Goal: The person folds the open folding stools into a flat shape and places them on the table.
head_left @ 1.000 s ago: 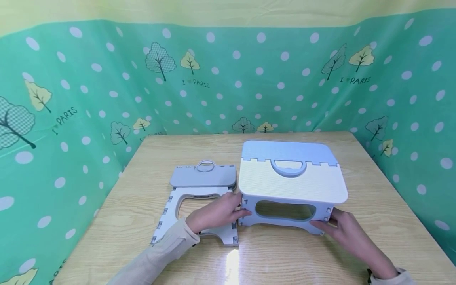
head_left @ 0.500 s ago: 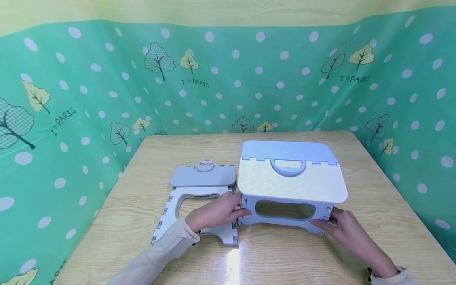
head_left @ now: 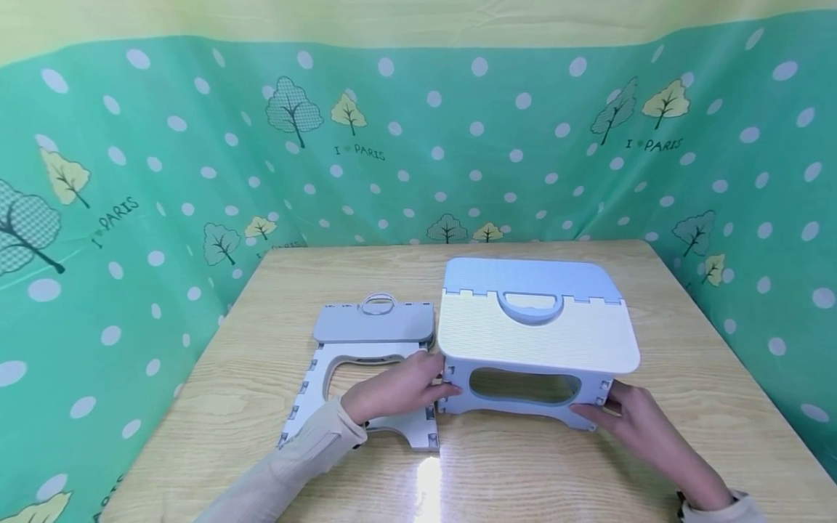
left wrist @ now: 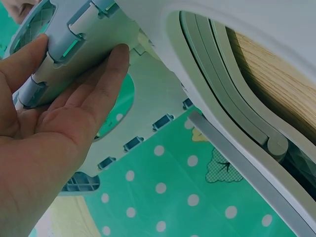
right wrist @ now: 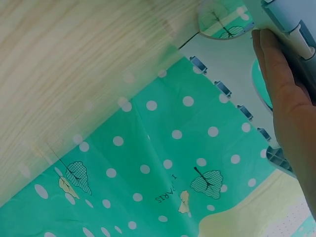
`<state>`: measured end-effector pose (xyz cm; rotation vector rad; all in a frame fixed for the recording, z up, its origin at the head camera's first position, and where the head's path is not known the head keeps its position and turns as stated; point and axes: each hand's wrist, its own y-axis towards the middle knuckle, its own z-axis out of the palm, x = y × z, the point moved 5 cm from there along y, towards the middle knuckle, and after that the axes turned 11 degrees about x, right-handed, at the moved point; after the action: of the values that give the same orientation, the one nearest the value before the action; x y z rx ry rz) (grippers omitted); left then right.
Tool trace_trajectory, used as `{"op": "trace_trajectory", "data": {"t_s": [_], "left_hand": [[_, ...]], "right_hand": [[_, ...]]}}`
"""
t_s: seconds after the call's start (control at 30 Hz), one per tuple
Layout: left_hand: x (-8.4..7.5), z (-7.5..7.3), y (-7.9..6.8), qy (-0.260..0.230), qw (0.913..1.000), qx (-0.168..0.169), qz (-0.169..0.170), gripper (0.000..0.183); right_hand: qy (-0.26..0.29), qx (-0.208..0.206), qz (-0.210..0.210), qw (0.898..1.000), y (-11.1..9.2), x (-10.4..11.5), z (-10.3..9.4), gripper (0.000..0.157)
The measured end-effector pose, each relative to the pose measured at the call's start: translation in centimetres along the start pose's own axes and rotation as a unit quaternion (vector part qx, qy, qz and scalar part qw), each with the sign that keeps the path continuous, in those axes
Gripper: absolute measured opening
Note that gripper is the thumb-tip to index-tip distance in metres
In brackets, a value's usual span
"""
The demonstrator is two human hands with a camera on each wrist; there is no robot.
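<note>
A blue and white folding stool stands unfolded on the table, its carry handle set in the middle of the top. My left hand holds the left edge of its front leg panel, thumb in front. In the left wrist view, the fingers of that left hand bend round the hinged panel. On the opposite edge, my right hand grips the same panel with the thumb in front; its other fingers are partly hidden behind. The right wrist view catches the right hand along the stool's side.
A second stool, grey and white, lies flat close to the left of the standing one, under my left forearm. The wooden table ends at a green dotted curtain behind and on both sides.
</note>
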<state>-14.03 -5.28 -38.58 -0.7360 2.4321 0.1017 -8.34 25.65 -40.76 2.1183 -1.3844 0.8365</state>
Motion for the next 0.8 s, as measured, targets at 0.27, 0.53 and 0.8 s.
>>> {"op": "trace_trajectory", "data": {"t_s": [0.27,0.53,0.8], "left_hand": [[0.10,-0.12,0.12,0.000,1.0000,0.000,-0.001,0.056],[0.05,-0.18,0.12,0.004,1.0000,0.002,0.001,0.053],[0.19,-0.01,0.07,0.000,1.0000,0.007,0.002,0.053]], "right_hand": [[0.001,-0.003,-0.006,1.000,0.03,-0.12,-0.04,0.039],[-0.009,-0.016,-0.026,1.000,-0.04,-0.12,-0.09,0.037],[0.005,-0.004,-0.011,1.000,-0.04,-0.33,0.10,0.034]]}}
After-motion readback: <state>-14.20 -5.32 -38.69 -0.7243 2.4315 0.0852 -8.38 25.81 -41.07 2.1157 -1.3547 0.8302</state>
